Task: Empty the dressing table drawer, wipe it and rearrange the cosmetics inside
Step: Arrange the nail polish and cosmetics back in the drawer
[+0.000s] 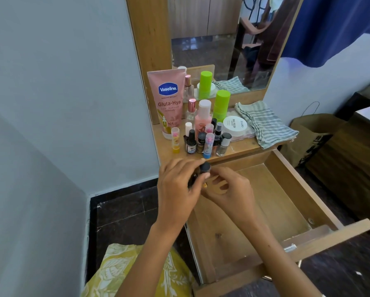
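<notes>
The open drawer of the dressing table looks bare inside, its pale wooden floor showing a few dull marks, so emptying seems done or nearly so. Both hands meet just above the drawer's back left corner, right at the front edge of the surface. The left hand has its fingers curled round a small dark bottle with a black cap, probably nail polish; the bottle stands roughly upright, cap pointing up and away toward the mirror. The right hand sits just beside it with fingers loosely bent; whether it pinches something small or merely steadies the bottle, I cannot tell.

The coming move likely turns on a short reach forward: the cluster of cosmetics stands directly ahead of the hands, and the left hand is nearer to it. There stand glass nail polish bottles, slim plastic lip balm sticks, a soft pink Vaseline tube, a pink bottle with a white cap, a glossy green bottle and a flat white round tub. A striped woven cloth, limp and crumpled, lies to the right of the tub, closer to the right hand, ready for wiping.
</notes>
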Demonstrator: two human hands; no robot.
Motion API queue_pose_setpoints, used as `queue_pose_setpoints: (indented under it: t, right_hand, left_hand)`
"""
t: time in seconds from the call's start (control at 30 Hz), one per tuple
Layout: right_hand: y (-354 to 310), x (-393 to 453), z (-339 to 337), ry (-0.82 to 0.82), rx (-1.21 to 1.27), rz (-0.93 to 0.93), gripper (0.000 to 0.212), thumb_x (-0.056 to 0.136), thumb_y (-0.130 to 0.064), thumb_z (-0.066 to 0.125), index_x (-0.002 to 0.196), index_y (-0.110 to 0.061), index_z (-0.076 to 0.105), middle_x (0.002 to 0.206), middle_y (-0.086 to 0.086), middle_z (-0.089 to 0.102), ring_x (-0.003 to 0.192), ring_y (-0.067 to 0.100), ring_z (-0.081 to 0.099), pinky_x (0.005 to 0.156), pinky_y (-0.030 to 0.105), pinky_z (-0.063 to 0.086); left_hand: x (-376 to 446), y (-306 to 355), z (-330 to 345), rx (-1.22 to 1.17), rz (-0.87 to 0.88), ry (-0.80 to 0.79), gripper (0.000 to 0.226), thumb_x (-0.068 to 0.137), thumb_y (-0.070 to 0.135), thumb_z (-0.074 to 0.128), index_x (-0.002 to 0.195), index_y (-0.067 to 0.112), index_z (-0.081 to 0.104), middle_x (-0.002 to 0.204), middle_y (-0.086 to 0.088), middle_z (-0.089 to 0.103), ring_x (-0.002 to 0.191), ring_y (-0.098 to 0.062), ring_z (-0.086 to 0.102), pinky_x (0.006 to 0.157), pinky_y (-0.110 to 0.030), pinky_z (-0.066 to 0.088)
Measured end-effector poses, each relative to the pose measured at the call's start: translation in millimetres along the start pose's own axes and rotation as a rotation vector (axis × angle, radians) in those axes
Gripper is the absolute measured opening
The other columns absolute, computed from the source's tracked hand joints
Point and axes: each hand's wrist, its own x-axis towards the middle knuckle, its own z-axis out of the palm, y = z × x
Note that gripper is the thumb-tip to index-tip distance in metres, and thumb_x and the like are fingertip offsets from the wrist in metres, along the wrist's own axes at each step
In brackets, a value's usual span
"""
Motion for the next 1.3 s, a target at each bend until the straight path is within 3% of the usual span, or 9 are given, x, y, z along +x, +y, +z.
queue_pose_setpoints:
  t: [0.13,0.23,0.33,0.5,0.77,0.9,1.03,1.17,1.3]
  right_hand:
    - [4.8,-1.2,-5.5,-0.001,-0.128,-0.022,0.017,0.076,-0.037,0.07,0.085,-0.024,0.066,0.078,-0.015,0.06,0.07,0.001,0.056,0.059,0.026,0.05]
    - [11.1,5.1,-8.7,-0.106,-0.15,0.166,0.016,0.075,-0.035,0.073,0.082,-0.023,0.065,0.078,-0.013,0.063,0.071,0.003,0.06,0.061,0.025,0.048]
    - [31.2,15.8,-1.6,-0.184,-0.256,0.375,0.024,0.074,-0.029,0.077,0.093,-0.017,0.069,0.086,-0.003,0.068,0.08,0.015,0.063,0.067,0.029,0.05]
    - [46.8,31.0,24.4,-0.295,-0.34,0.486,0.024,0.078,-0.015,0.071,0.1,-0.008,0.066,0.097,0.011,0.066,0.09,0.031,0.062,0.072,0.035,0.052]
    - [74.4,39.1,53.4,-0.265,-0.184,0.451,0.008,0.074,-0.004,0.068,0.078,-0.011,0.068,0.079,0.007,0.069,0.076,0.023,0.066,0.073,0.042,0.057]
    - [57.7,32.8,36.2,-0.285,-0.214,0.441,0.018,0.078,0.003,0.063,0.092,-0.007,0.069,0.092,0.008,0.068,0.086,0.024,0.065,0.08,0.041,0.055]
    - [41.4,18.1,20.5,-0.254,-0.315,0.404,0.034,0.083,-0.006,0.066,0.116,-0.012,0.064,0.11,0.002,0.068,0.097,0.019,0.066,0.085,0.034,0.055]
    - [26.6,0.4,12.3,-0.215,-0.327,0.315,0.025,0.088,-0.016,0.064,0.113,-0.019,0.067,0.108,-0.005,0.069,0.095,0.012,0.064,0.081,0.027,0.054]
    - [21.9,-2.8,10.0,-0.173,-0.303,0.297,0.02,0.089,-0.016,0.061,0.107,-0.021,0.069,0.102,-0.008,0.071,0.088,0.007,0.064,0.072,0.017,0.048]
  left_hand:
    - [-9.1,7.9,7.8,-0.067,-0.019,-0.063,0.031,0.081,0.025,0.073,0.11,0.017,0.069,0.102,0.008,0.069,0.099,-0.006,0.057,0.084,-0.026,0.041]
    - [-14.2,3.1,8.0,-0.058,-0.072,-0.105,0.045,0.083,0.021,0.071,0.126,0.017,0.059,0.108,0.007,0.067,0.103,-0.007,0.057,0.088,-0.027,0.042]
    - [-15.3,-7.5,4.1,0.004,-0.142,-0.093,0.052,0.085,0.013,0.067,0.134,0.015,0.051,0.114,0.003,0.065,0.107,-0.011,0.057,0.093,-0.032,0.043]
    - [-18.7,-11.5,2.3,0.077,-0.171,-0.045,0.038,0.087,0.006,0.064,0.124,0.011,0.06,0.115,-0.002,0.065,0.108,-0.018,0.058,0.094,-0.038,0.046]
    - [-9.4,-11.6,7.7,0.175,-0.125,-0.022,0.037,0.085,0.004,0.063,0.122,0.01,0.061,0.115,-0.004,0.063,0.107,-0.021,0.055,0.087,-0.034,0.045]
    - [3.9,-10.7,10.3,0.259,-0.095,-0.029,0.046,0.082,0.002,0.064,0.127,0.011,0.058,0.105,-0.007,0.062,0.097,-0.024,0.055,0.076,-0.035,0.047]
    - [15.4,-10.5,13.7,0.316,-0.091,-0.044,0.058,0.083,0.008,0.066,0.138,0.01,0.046,0.097,-0.008,0.063,0.084,-0.022,0.057,0.07,-0.034,0.049]
    - [28.7,-11.4,17.4,0.342,-0.073,-0.032,0.065,0.079,0.009,0.071,0.138,0.01,0.045,0.085,-0.006,0.066,0.072,-0.018,0.056,0.063,-0.031,0.048]
    - [38.2,-14.3,17.4,0.336,-0.084,-0.016,0.052,0.085,0.017,0.068,0.134,0.012,0.051,0.099,-0.007,0.068,0.082,-0.021,0.061,0.067,-0.033,0.051]
